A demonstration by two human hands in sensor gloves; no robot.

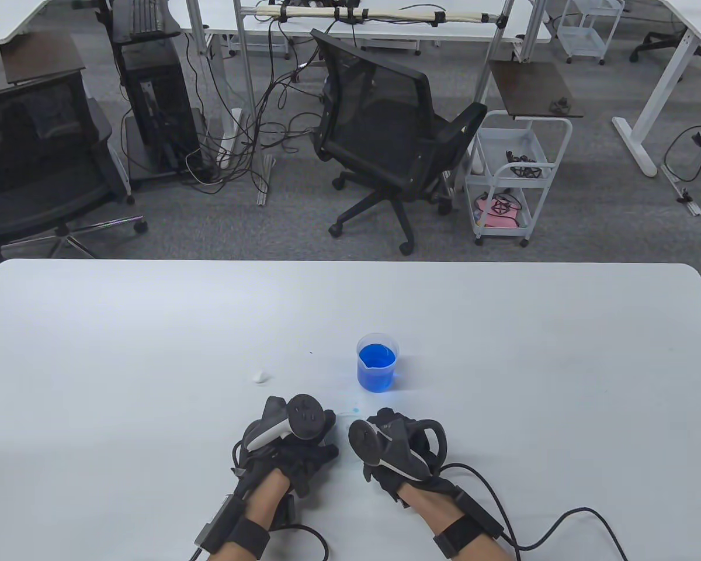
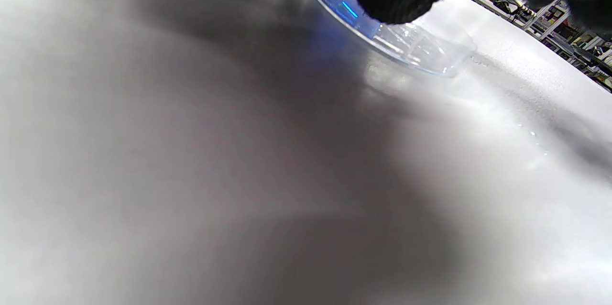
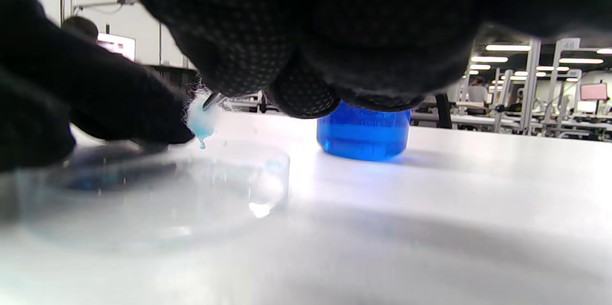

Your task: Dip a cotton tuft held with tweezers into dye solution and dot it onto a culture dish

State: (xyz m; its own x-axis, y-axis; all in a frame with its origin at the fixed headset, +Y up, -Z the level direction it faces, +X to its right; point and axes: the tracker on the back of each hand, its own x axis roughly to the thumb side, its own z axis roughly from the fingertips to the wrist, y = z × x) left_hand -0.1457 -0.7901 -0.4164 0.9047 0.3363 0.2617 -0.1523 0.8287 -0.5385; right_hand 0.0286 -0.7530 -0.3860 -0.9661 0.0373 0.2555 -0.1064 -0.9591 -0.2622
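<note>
Gloved right hand filled the top of its wrist view, pinching tweezers w/ a blue-soaked cotton tuft dripping just above the clear culture dish. Left hand rested fingers on the dish rim; grip unclear. Beaker of blue dye stood just beyond. Spare cotton bit lay nearby on the table.

The desk is plain white. On it a clear beaker holds vivid blue dye. The tuft is stained pale turquoise, and the dish is clear with a faint blue smear. Both gloves are black, the right hand showing a fine dotted grip pattern; the left hand carries a black-and-white tracker. A small white wad lies on the desk.
</note>
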